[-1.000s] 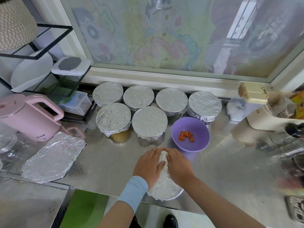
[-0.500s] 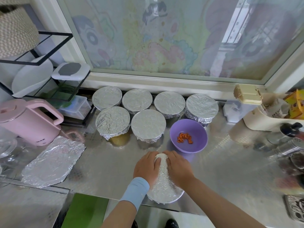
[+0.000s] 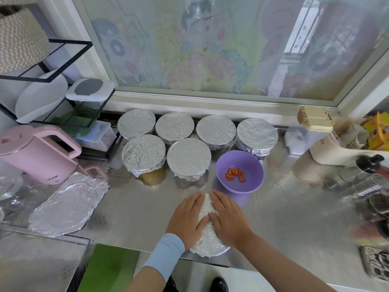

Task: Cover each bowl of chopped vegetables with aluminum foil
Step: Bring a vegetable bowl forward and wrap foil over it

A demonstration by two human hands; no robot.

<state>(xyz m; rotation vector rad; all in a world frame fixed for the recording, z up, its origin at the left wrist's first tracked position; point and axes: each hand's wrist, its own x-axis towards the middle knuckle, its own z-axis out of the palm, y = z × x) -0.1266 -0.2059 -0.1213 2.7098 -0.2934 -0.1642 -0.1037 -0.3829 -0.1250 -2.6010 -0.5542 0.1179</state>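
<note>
Left hand (image 3: 186, 218) and right hand (image 3: 228, 218) now flatter on foil-covered bowl (image 3: 207, 242), fingers (image 3: 194, 204) straight, together, bare foil strip running front-to-back

Well to the left of the fingers (image 3: 194, 202) a pink kettle (image 3: 35, 157) before a black wire rack (image 3: 71, 41) with a white plate (image 3: 40, 98) — beyond the fingers a window with faded cartoon film (image 3: 210, 49), and far to their right a beige-lidded container (image 3: 315, 121) and steel shakers (image 3: 368, 186).
</note>
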